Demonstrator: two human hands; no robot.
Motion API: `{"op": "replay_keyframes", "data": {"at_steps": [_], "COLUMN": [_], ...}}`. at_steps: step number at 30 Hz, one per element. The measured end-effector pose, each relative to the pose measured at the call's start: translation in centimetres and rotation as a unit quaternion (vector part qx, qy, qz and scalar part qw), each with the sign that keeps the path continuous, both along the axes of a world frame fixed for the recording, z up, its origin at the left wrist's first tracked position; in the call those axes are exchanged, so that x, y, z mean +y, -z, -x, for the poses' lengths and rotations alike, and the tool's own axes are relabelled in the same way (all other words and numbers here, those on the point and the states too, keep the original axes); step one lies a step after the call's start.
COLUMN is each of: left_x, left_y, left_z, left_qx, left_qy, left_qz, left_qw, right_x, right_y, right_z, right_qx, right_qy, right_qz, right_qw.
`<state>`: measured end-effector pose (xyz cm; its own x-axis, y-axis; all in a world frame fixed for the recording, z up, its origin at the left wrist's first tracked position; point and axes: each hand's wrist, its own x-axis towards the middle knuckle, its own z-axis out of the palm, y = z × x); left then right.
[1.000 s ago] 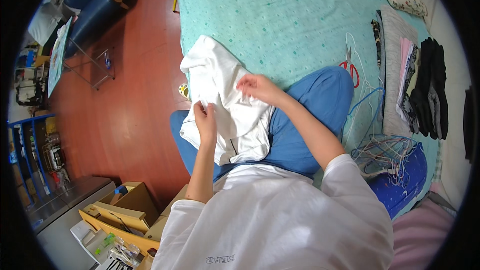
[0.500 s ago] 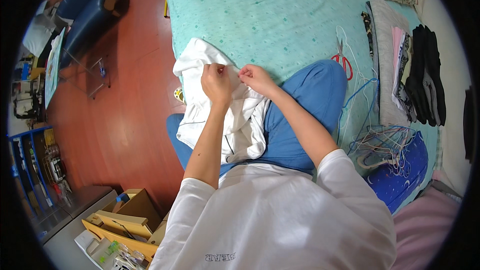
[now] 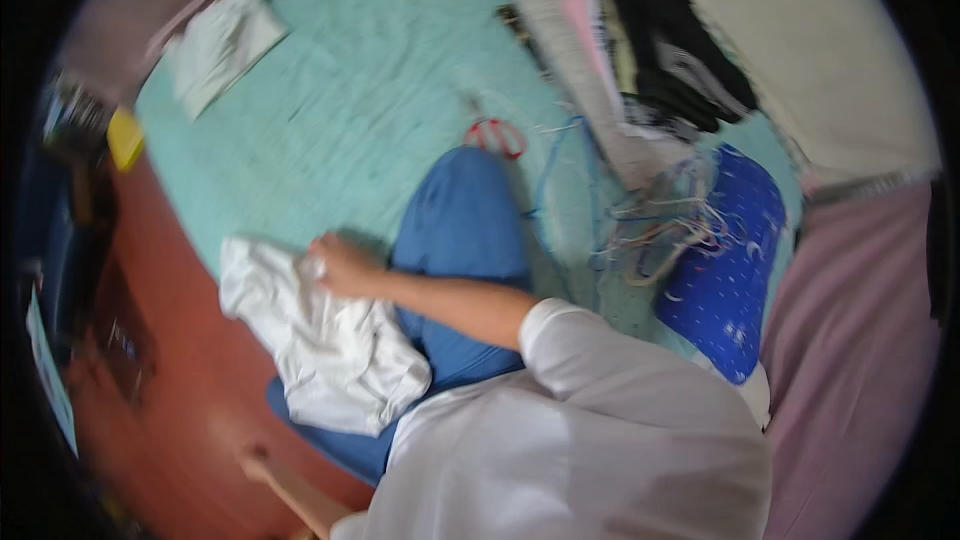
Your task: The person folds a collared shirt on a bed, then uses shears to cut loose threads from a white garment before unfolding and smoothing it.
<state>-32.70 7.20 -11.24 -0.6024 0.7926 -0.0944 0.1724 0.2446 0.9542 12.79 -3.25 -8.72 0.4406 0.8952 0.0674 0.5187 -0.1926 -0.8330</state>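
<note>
A crumpled white garment is spread over my lap and the bed's edge. My right hand is at its upper edge, fingers curled closed on a bit of the white cloth. Out to the left, over the red floor, my left hand is away from the garment; it is small and blurred, so its fingers cannot be made out. Beyond my raised knee, red-handled scissors lie on the bed.
On the green bedsheet lie a folded white cloth, folded dark clothes and a grey folded cloth. Tangled hangers rest by a blue patterned cushion. A yellow stool stands beside the bed.
The view has swung to the right. My left hand has let go of the garment and moved out left over the floor. My right hand stays at the garment.
</note>
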Motion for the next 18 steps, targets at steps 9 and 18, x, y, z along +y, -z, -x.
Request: {"op": "replay_keyframes", "data": {"at_steps": [9,18], "left_x": [-5.6,-8.4], "left_y": [-0.1,-8.2], "left_z": [-6.9,-17.9], "left_qx": [-0.130,-0.246], "left_qy": [0.213,0.370], "left_qz": [0.108,0.135], "left_qw": [0.962,0.886], "right_x": [3.1,2.9], "right_y": [-1.4,-0.4], "right_z": [2.0,-3.2], "right_qx": [-0.053,0.134], "right_qy": [0.068,0.219], "right_qz": [-0.066,-0.073], "right_qw": [0.994,0.964]}}
